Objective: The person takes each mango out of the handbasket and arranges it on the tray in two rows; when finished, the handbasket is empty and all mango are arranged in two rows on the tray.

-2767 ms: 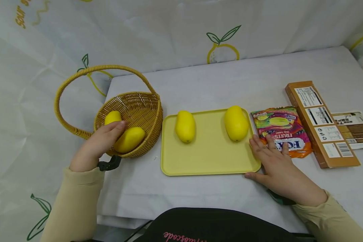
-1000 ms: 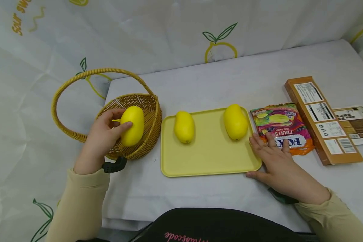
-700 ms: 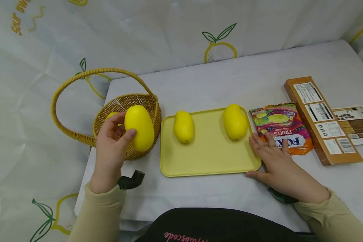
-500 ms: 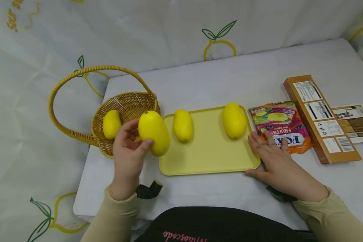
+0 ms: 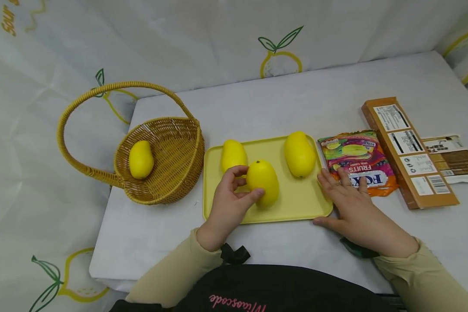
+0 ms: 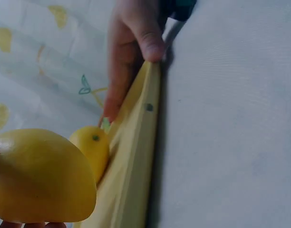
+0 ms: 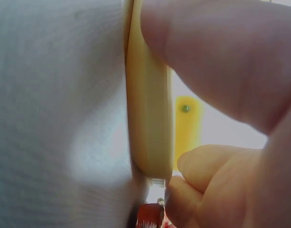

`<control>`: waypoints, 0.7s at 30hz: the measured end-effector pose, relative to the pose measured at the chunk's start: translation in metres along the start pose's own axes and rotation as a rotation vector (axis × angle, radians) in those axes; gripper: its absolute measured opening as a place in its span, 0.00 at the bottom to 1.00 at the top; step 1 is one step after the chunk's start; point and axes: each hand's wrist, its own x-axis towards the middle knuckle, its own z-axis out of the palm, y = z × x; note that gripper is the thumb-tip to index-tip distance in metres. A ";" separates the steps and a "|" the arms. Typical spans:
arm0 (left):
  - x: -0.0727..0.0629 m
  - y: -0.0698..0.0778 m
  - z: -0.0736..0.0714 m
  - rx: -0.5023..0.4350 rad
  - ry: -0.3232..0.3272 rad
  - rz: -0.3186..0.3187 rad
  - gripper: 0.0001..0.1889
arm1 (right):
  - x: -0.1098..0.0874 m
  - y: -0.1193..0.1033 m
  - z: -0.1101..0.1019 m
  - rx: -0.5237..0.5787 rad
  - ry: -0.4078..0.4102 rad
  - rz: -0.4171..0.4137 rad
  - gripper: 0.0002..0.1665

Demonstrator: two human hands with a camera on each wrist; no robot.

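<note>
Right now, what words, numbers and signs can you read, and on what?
"FOX", upside down, partly covered: candy bag
"FRUITS": same bag
"OVAL CANDY": same bag
"Miaoscode": black garment
"Sour", then cut off: lemon-print backdrop
Too small: print on cardboard box, flat packet

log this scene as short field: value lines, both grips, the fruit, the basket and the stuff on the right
left grip: holds the held fruit, yellow, over the tray; contact with tray unclear
right grip: fingers spread, at the tray's right edge
fruit on tray: two, left fruit and right fruit
basket: left of tray, one basket fruit inside
right of tray: candy bag, box, flat pack partly covered by the box
</note>
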 end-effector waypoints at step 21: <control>0.004 -0.011 0.017 0.342 0.014 -0.058 0.29 | 0.000 0.001 -0.001 0.002 -0.012 0.005 0.68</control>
